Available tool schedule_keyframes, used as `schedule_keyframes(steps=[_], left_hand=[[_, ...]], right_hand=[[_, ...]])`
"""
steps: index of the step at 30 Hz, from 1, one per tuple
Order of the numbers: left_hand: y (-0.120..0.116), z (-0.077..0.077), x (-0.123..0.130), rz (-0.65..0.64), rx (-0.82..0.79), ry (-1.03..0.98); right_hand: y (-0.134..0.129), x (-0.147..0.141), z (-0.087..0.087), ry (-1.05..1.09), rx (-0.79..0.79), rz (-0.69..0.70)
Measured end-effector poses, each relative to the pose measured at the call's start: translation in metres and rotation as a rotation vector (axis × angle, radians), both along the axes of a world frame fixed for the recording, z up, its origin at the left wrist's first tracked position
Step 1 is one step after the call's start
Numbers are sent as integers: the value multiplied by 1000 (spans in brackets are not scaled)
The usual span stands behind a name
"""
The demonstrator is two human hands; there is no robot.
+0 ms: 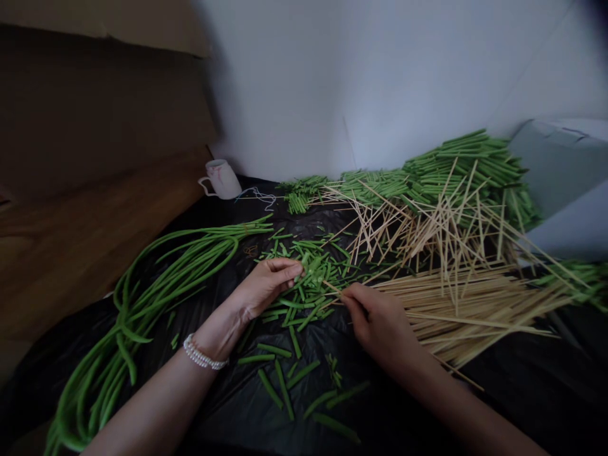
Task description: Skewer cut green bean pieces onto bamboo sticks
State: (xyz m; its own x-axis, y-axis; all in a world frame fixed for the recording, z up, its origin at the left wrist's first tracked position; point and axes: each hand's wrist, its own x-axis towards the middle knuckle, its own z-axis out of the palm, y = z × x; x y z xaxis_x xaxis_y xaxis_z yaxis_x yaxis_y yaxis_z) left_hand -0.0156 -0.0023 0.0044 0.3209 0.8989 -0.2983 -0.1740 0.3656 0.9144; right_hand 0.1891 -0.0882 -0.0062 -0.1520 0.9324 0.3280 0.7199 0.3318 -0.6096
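My left hand (266, 286), with a beaded bracelet at the wrist, is closed in a pinch on a cut green bean piece (308, 261). My right hand (377, 322) grips a thin wooden skewer (331, 287) between thumb and fingers. Its far end points at the bean in my left hand; whether it has pierced it I cannot tell. Below both hands lies a heap of cut green bean pieces (304, 304), with several loose pieces (284, 387) closer to me. Many bare skewers (465, 307) are stacked just right of my right hand.
Long uncut beans (164, 272) lie bundled at left. At the back, threaded bean pieces (468, 161) are piled with skewers sticking out. A white mug (224, 180) and white string (261, 197) sit by the wall. Black plastic sheet (213, 405) covers the surface.
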Motion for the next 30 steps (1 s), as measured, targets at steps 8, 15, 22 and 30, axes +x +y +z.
schedule_keyframes(steps=[8, 15, 22, 30], left_hand=[[1, -5, 1, 18, 52, 55], [0, -9, 2, 33, 112, 96], [5, 2, -6, 58, 253, 221], [9, -5, -13, -68, 635, 788]], right_hand=[[0, -2, 6, 79, -72, 43], [1, 0, 7, 112, -116, 52], [9, 13, 15, 188, -44, -73], [10, 14, 17, 189, -51, -79]])
